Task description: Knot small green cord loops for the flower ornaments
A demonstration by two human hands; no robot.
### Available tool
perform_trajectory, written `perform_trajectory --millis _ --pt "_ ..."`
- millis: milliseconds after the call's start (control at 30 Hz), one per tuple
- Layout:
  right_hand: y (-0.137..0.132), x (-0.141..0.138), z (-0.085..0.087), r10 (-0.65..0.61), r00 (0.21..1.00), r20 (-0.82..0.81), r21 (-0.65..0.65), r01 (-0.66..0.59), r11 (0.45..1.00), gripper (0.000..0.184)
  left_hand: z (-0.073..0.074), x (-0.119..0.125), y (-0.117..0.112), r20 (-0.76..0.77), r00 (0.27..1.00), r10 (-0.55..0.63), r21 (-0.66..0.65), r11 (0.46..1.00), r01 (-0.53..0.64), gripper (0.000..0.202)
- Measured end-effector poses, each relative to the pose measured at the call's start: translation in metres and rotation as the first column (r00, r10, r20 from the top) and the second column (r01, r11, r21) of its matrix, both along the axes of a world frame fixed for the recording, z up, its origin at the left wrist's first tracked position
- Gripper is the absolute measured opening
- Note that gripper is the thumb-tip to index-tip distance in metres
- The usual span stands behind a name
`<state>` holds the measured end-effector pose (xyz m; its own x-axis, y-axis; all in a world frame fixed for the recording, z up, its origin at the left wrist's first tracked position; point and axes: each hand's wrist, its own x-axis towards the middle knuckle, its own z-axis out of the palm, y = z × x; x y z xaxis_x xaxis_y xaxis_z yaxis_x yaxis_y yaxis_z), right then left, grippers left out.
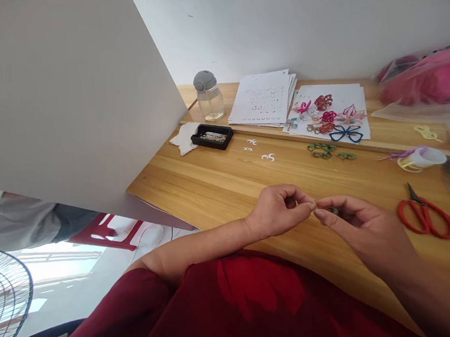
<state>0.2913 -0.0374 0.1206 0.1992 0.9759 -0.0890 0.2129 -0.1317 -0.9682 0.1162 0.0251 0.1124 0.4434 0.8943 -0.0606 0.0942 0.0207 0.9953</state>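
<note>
My left hand point(280, 210) and my right hand point(360, 225) meet above the front part of the wooden table point(226, 184). Both pinch a small green paper coil point(332, 210) between thumb and fingertips; most of it is hidden by the fingers. Several finished green coils point(327, 151) lie further back. Beyond them, colourful paper flowers point(332, 118) rest on white sheets. Red-handled scissors point(427, 215) lie to the right of my right hand.
A black tray point(212, 137), a clear bottle with a grey cap point(208, 96) and a stack of white punched sheets point(264, 98) stand at the back. A white board point(67, 98) leans at the left. A tape roll point(421, 158) and pink bags point(424, 77) sit at right. A fan point(5, 295) is lower left.
</note>
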Motion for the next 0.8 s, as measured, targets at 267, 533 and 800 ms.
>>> perform_trajectory --millis 267,533,800 --pt "0.003 0.008 -0.003 0.009 0.988 -0.157 -0.093 -0.024 0.995 0.046 0.005 -0.008 0.002 0.004 0.994 -0.109 0.021 0.994 0.109 0.031" --pt "0.011 0.024 -0.018 0.061 0.947 -0.315 -0.181 -0.123 0.976 0.044 0.012 -0.012 0.012 -0.002 0.990 -0.139 -0.041 0.989 0.139 0.014" --pt "0.013 0.019 -0.016 0.034 0.959 -0.280 -0.171 -0.085 0.981 0.047 0.000 -0.006 0.014 0.181 0.982 -0.046 -0.221 0.972 0.086 0.011"
